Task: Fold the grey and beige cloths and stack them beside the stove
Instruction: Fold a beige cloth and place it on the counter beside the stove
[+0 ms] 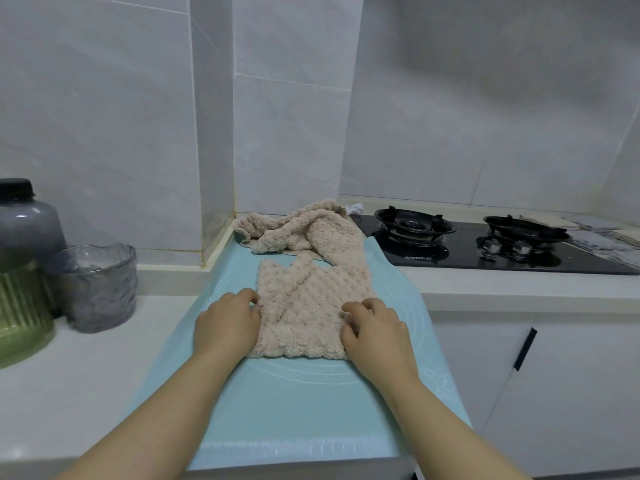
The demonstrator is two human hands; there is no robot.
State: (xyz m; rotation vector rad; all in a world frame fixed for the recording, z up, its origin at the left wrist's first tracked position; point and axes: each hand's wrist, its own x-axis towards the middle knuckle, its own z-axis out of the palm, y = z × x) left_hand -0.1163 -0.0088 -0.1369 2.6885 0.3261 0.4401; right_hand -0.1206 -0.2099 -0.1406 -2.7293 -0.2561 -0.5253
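A beige textured cloth (pixel 306 299) lies on a light blue mat (pixel 298 407) on the counter, its near part flattened. More beige cloth (pixel 294 228) is crumpled behind it near the wall corner. My left hand (pixel 227 323) holds the cloth's left edge with curled fingers. My right hand (pixel 372 329) grips the cloth's right edge, fingers bent into the fabric. Folded grey and beige cloths (pixel 599 233) lie to the right of the black stove (pixel 485 244).
At the left stand a ribbed clear glass cup (pixel 97 289) and a grey-green jar with a black lid (pixel 24 268). White tiled walls rise behind the counter. White cabinet doors with a black handle (pixel 524 348) are below at the right.
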